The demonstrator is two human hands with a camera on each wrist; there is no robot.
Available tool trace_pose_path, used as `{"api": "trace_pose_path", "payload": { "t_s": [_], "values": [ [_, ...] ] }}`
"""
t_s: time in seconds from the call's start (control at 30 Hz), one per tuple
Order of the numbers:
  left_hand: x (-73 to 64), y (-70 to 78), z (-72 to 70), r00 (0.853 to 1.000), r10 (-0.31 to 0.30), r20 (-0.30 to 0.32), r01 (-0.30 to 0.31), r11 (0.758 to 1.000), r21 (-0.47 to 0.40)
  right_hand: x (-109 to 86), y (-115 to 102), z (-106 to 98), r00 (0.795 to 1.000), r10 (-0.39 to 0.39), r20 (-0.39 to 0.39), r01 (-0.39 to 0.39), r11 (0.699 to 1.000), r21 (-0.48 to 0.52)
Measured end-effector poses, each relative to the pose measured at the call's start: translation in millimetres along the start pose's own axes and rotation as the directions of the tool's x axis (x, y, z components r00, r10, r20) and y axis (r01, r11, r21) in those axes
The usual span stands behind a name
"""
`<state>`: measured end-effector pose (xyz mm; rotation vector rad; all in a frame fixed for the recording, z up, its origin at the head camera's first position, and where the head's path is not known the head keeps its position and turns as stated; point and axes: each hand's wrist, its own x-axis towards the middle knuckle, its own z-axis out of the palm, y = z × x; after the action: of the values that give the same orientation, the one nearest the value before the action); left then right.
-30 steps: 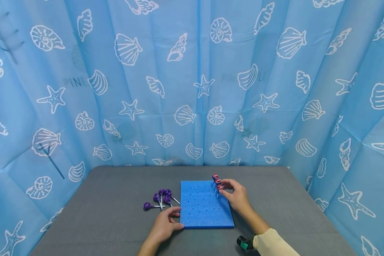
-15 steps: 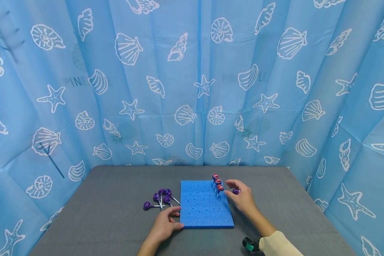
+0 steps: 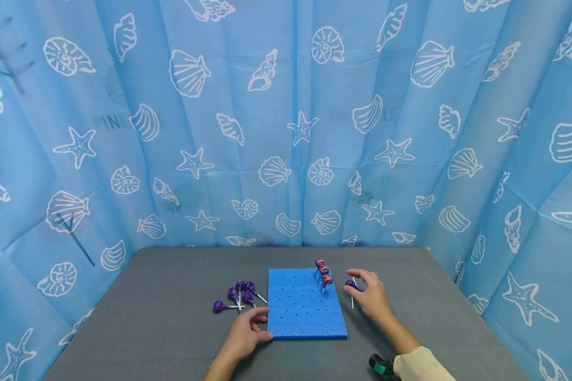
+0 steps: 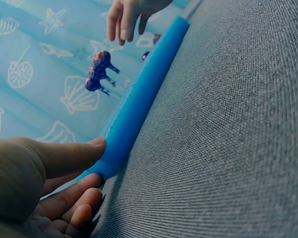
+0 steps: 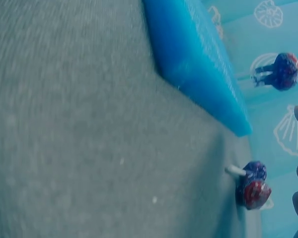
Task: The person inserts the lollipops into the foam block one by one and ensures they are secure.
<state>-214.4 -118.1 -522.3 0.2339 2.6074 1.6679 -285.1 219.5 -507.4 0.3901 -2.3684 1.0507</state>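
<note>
My left hand [image 3: 246, 330] rests against the left edge of a blue foam board [image 3: 301, 324], thumb straight at its near corner and fingers [image 4: 82, 191] bent beside it. Rows of small holes dot the board. Three lollipops [image 3: 324, 270] in red and blue wrappers stand upright in it near its far right corner. To the right of the board, my right hand [image 3: 372, 293] is above the table with thumb and fingers spread and nothing gripped. Just below its fingertips lie wrapped lollipops [image 5: 253, 191] with white sticks; the hand partly hides them in the head view.
Several purple lollipops [image 3: 232, 292] lie in a loose pile left of the board, close to the left hand. The grey table [image 3: 181, 317] ends at the back against a blue shell-print curtain [image 3: 248, 159]. A dark wristband [image 3: 380, 365] is on the right arm.
My right hand has let go of the nearest upright lollipop and moved right, off the board, to the lollipops lying there. The left hand has stayed on the board's edge.
</note>
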Motion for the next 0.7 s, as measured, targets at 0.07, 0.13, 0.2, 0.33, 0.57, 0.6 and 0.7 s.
{"api": "trace_pose_path", "payload": {
  "t_s": [0.07,0.13,0.2,0.33,0.57,0.6,0.7],
  "values": [
    [-0.3,0.3,0.0,1.000,0.002,-0.002,-0.002,1.000,0.001,-0.2,3,-1,1.000,0.008,0.004,-0.008,1.000,-0.011],
    [-0.4,0.5,0.0,1.000,0.001,-0.001,-0.001,1.000,0.002,-0.5,6,-1,1.000,0.017,0.014,-0.017,1.000,-0.022],
    [-0.4,0.9,-0.2,1.000,-0.001,0.000,0.001,1.000,0.003,-0.6,8,-1,0.999,0.029,0.027,-0.028,0.999,-0.034],
    [-0.2,0.9,-0.3,1.000,-0.005,0.003,0.005,1.000,0.006,-0.1,12,-1,0.996,0.060,0.062,-0.056,0.997,-0.058],
    [0.7,0.5,0.0,1.000,-0.022,0.005,0.022,0.999,0.025,3.5,18,1,0.989,0.097,0.109,-0.090,0.994,-0.066],
    [0.8,0.6,-0.1,1.000,-0.027,0.006,0.027,0.999,0.029,4.1,19,2,0.988,0.104,0.114,-0.097,0.993,-0.066],
    [1.0,1.3,-0.4,0.999,-0.043,0.009,0.043,0.999,0.032,6.1,20,3,0.983,0.130,0.130,-0.121,0.990,-0.072]
  ]
}}
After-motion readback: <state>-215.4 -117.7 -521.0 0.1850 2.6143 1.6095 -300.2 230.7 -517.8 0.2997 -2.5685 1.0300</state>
